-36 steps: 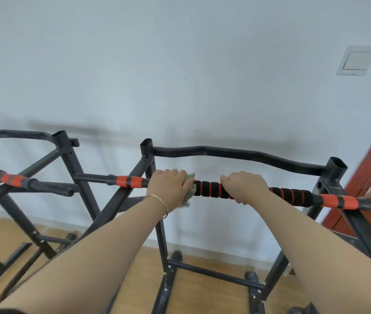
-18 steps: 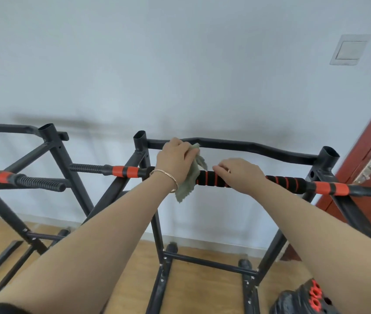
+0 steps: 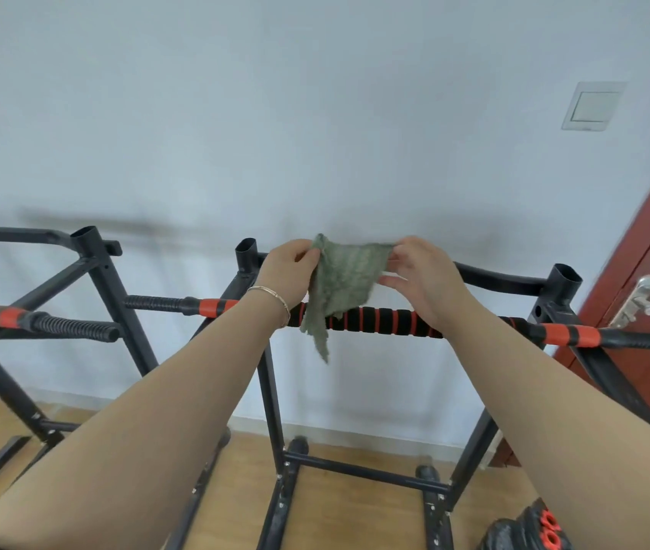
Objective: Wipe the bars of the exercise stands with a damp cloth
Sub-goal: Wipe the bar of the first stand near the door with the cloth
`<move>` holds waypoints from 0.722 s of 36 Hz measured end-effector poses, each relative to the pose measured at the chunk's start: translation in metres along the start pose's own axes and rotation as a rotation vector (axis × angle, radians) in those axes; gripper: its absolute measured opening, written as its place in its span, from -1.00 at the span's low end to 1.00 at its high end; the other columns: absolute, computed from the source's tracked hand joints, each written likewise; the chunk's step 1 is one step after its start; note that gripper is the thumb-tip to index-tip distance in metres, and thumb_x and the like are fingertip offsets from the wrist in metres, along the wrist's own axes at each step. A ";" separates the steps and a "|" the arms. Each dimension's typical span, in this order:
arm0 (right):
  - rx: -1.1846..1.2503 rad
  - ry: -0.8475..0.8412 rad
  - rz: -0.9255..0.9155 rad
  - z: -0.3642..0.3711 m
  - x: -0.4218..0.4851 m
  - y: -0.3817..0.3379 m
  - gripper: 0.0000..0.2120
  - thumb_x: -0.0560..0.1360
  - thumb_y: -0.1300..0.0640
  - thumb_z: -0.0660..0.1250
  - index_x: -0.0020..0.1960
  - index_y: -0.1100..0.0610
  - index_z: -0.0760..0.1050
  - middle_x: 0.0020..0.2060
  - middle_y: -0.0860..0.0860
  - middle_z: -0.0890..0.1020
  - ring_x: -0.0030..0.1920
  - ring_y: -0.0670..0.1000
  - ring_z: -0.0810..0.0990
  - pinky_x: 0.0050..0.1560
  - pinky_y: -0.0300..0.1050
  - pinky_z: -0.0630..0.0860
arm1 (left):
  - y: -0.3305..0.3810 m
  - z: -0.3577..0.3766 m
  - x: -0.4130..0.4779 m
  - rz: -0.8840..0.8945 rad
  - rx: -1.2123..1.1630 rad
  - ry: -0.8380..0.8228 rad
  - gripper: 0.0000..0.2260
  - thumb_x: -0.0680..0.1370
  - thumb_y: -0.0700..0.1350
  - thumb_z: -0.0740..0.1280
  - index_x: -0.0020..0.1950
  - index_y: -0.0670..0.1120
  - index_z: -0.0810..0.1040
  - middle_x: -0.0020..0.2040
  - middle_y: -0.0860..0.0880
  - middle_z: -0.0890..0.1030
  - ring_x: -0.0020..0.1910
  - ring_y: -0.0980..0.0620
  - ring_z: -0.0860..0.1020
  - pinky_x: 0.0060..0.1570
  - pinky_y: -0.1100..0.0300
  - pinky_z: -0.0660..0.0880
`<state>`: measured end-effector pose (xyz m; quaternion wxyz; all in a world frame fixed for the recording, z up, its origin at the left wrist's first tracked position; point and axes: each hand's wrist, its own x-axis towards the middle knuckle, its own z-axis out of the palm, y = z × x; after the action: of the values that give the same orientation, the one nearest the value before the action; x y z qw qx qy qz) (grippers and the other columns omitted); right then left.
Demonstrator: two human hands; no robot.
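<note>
Now both hands, left hand (image 3: pixel 289 267) and right hand (image 3: pixel 420 277), pinch the thin green woven cloth (image 3: pixel 341 285) by its top corners above the black-and-red foam-padded bar (image 3: pixel 379 322), likely spreading it to refold.

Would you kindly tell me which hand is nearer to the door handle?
The right hand. It holds one corner of the cloth, some way left of the door handle. The left hand pinches the opposite corner, further left still.
</note>
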<state>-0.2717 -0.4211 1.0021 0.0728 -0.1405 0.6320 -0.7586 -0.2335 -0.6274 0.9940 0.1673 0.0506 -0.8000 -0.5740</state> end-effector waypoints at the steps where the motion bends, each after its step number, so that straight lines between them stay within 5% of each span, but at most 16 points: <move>1: 0.062 0.013 0.014 0.001 -0.001 -0.004 -0.88 0.58 0.33 0.18 -0.04 0.27 0.49 -0.09 0.21 0.65 -0.03 0.18 0.66 0.07 0.12 0.63 | 0.000 -0.002 0.001 0.001 -0.009 -0.001 -0.79 0.60 -0.07 0.24 -0.08 -0.15 0.61 -0.26 -0.05 0.51 -0.26 0.03 0.43 -0.13 0.10 0.43; 7: 0.164 0.095 0.082 0.013 -0.003 -0.020 -0.76 0.61 0.24 0.11 -0.04 0.24 0.55 -0.08 0.17 0.69 -0.08 0.20 0.67 0.03 0.19 0.65 | 0.008 -0.003 0.000 -0.057 -0.073 0.052 -0.81 0.65 -0.07 0.16 0.05 -0.01 0.58 -0.11 0.01 0.59 -0.14 0.04 0.52 -0.08 0.13 0.50; 12: 0.248 0.099 0.077 0.025 -0.004 -0.030 -0.80 0.60 0.23 0.12 -0.02 0.24 0.52 -0.10 0.13 0.68 -0.21 0.19 0.66 -0.20 0.08 0.64 | 0.018 -0.003 -0.008 -0.038 -0.023 -0.082 -0.68 0.55 0.20 0.32 0.16 0.01 0.47 -0.13 0.07 0.58 -0.20 0.10 0.57 -0.20 0.21 0.49; 15: 0.272 0.143 0.077 0.026 -0.001 -0.037 -0.79 0.59 0.24 0.13 -0.01 0.24 0.54 -0.21 0.08 0.68 -0.39 0.11 0.60 -0.44 -0.11 0.51 | 0.020 -0.010 -0.005 -0.008 -0.026 -0.156 -0.58 0.49 0.01 0.48 0.28 0.04 0.40 0.07 0.01 0.59 -0.05 0.07 0.64 -0.14 0.15 0.61; 19: 0.223 0.200 0.117 0.018 0.003 -0.033 -0.77 0.59 0.26 0.11 -0.07 0.24 0.54 -0.31 0.05 0.67 -0.45 0.07 0.56 -0.47 -0.14 0.49 | 0.011 -0.019 0.006 -0.031 -0.027 -0.117 -0.59 0.50 -0.18 0.45 0.28 0.07 0.42 0.10 -0.05 0.56 -0.04 0.01 0.62 -0.03 0.09 0.61; 23: -0.120 0.227 0.179 0.002 0.015 -0.009 -0.71 0.56 0.28 0.07 -0.03 0.28 0.57 -0.14 0.17 0.72 -0.24 0.19 0.70 -0.22 0.06 0.67 | -0.003 -0.015 0.017 -0.034 0.099 -0.013 -0.63 0.57 -0.21 0.33 0.36 -0.02 0.40 0.13 -0.04 0.55 -0.14 0.02 0.58 -0.12 0.16 0.57; 26: -0.648 0.176 0.128 -0.018 0.020 0.016 -0.78 0.63 0.16 0.09 0.08 0.16 0.50 -0.08 0.10 0.68 -0.13 0.10 0.70 -0.14 0.02 0.65 | -0.021 0.006 0.018 0.330 0.727 0.043 -0.59 0.59 -0.11 0.29 0.45 -0.04 0.35 0.38 -0.11 0.37 0.23 -0.12 0.46 0.24 0.03 0.40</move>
<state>-0.2973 -0.4131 0.9860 0.0172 -0.0503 0.8516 -0.5214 -0.2542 -0.6340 0.9768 0.2451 -0.0109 -0.9446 -0.2179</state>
